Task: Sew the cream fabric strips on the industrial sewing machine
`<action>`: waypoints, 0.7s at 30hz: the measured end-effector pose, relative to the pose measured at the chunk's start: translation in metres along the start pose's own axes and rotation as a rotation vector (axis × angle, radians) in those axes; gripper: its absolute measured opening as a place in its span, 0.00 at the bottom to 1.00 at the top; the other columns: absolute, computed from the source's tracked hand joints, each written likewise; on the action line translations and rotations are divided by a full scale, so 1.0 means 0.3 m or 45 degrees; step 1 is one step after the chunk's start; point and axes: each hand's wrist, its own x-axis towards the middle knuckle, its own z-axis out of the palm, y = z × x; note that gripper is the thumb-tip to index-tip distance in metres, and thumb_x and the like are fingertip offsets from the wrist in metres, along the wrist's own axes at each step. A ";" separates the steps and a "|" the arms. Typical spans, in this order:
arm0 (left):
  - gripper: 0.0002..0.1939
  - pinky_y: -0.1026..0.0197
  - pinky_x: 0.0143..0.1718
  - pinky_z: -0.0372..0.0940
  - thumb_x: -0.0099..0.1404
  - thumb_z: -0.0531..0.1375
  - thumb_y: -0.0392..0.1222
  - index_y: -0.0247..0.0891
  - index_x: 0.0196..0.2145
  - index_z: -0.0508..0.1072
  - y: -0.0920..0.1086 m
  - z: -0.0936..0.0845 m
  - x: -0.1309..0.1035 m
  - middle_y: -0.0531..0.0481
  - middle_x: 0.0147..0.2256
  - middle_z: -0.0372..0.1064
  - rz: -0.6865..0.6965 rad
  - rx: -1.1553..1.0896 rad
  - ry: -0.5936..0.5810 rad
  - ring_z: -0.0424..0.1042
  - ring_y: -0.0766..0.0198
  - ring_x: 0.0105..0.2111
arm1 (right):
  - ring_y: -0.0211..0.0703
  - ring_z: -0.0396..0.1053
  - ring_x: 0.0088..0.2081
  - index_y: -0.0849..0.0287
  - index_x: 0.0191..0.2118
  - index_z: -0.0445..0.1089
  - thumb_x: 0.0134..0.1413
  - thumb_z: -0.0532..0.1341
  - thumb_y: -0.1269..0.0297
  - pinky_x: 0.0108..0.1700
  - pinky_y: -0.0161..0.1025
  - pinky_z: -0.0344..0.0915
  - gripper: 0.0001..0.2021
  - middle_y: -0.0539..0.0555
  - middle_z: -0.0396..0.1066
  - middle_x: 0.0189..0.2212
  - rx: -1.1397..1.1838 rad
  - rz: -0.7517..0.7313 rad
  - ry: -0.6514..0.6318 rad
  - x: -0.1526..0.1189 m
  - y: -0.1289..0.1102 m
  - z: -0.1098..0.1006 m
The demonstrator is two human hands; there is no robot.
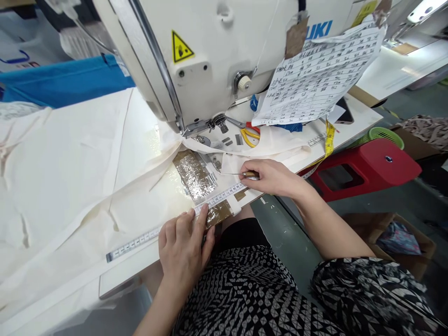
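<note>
Both hands at table edge (140, 275): left hand (184, 245) fingers pressed together; right hand (275, 177) pinching awl (241, 174).

This is a garment sewing workshop: an industrial sewing machine (196, 56) with a warning sticker stands on a white worktable (353, 122), cream fabric (70, 172) spreads across it, a handwritten work sheet (315, 74) hangs taped, and a yellow tape measure (329, 137) dangles.

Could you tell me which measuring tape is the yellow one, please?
The yellow tape hanging off the table's right edge, near the red stool; the other, white tape, lies flat under the left hand.
</note>
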 end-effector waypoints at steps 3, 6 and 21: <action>0.28 0.52 0.47 0.59 0.69 0.60 0.45 0.41 0.65 0.63 -0.001 -0.001 0.000 0.40 0.46 0.68 -0.001 0.000 0.009 0.64 0.52 0.44 | 0.43 0.66 0.34 0.55 0.35 0.71 0.54 0.58 0.65 0.32 0.36 0.53 0.05 0.51 0.72 0.34 -0.020 -0.005 0.007 0.000 -0.002 0.003; 0.25 0.53 0.46 0.58 0.69 0.60 0.45 0.40 0.62 0.66 0.003 -0.002 0.006 0.40 0.46 0.67 0.003 0.018 0.017 0.64 0.52 0.43 | 0.44 0.66 0.35 0.56 0.35 0.71 0.54 0.59 0.66 0.32 0.37 0.53 0.04 0.51 0.73 0.35 -0.027 -0.002 0.018 0.000 -0.004 0.006; 0.18 0.54 0.44 0.59 0.71 0.57 0.44 0.37 0.56 0.73 0.006 -0.005 0.021 0.40 0.43 0.67 0.029 0.091 0.054 0.63 0.54 0.42 | 0.43 0.66 0.38 0.56 0.35 0.70 0.57 0.59 0.68 0.31 0.36 0.51 0.02 0.49 0.73 0.37 -0.044 0.006 0.029 0.005 -0.010 0.016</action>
